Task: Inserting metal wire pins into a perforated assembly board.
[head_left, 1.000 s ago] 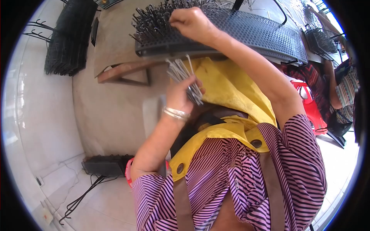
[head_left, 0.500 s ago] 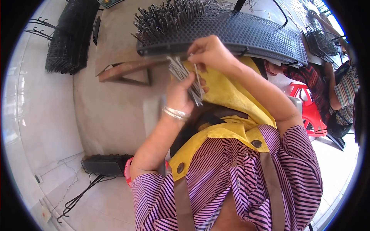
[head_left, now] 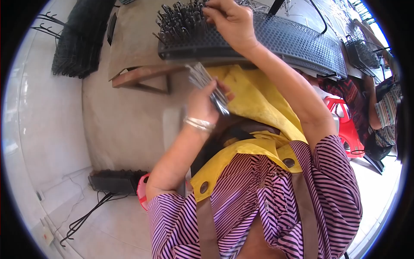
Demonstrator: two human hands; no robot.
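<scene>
Two hands are busy here. The fingers of the right hand (head_left: pixel 230 21) are pinched together at the far left end of a black tray (head_left: pixel 276 41), right where a thick clump of thin metal pins (head_left: pixel 181 19) stands upright in it. The pins are so small that I cannot tell if the fingertips hold one. The left hand (head_left: pixel 205 101) is clenched around a bundle of thin grey metal rods (head_left: pixel 207 84). The rods are straight and shiny, and they stick out above and below the fist, just under the near edge of the tray. A silver bangle (head_left: pixel 199 124) sits on the left wrist.

The tray is long, curved and full of little round holes, like a net made of plastic. It rests on a brown wooden bench (head_left: pixel 142 75) with a flat top. A smooth yellow apron (head_left: pixel 254 103) lies over the person's lap, over a purple shirt with thin stripes. Near the bench's far left corner lies a dark pile of wire pieces (head_left: pixel 75 47). A red plastic stool (head_left: pixel 343 123) stands at the right.
</scene>
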